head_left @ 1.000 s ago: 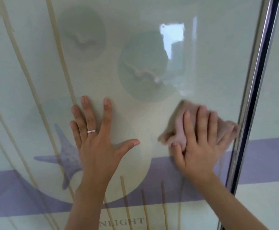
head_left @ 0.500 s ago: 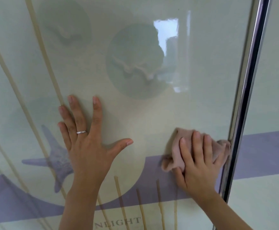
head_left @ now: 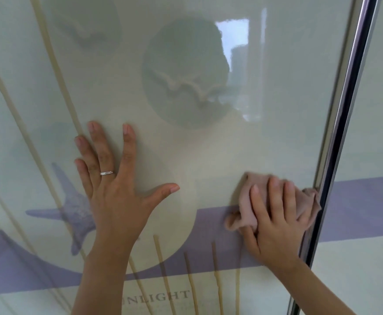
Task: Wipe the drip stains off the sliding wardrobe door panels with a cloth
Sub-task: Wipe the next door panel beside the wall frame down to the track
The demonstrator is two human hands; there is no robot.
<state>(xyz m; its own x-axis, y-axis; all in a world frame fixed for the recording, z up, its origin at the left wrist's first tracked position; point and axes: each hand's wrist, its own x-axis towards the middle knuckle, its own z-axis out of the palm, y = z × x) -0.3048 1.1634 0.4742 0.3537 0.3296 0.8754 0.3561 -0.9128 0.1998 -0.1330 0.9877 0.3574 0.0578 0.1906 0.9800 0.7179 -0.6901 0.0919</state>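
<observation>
A glossy wardrobe door panel [head_left: 208,151] fills the head view, printed with pale circles, a purple band and a starfish. Beige drip stains [head_left: 161,260] run down it on the left and below my hands. My right hand [head_left: 274,221] presses a crumpled pink cloth [head_left: 245,201] flat against the panel on the purple band, close to the door's right edge. My left hand [head_left: 113,185], wearing a ring, lies flat on the panel with fingers spread, holding nothing.
A shiny metal door frame [head_left: 343,137] runs top to bottom just right of the cloth. Beyond it lies the neighbouring panel [head_left: 372,201] with the same purple band. A bright window reflection [head_left: 236,32] glares near the top.
My right hand has slid the cloth down the panel, from above the purple band onto it. The left hand has stayed flat in place.
</observation>
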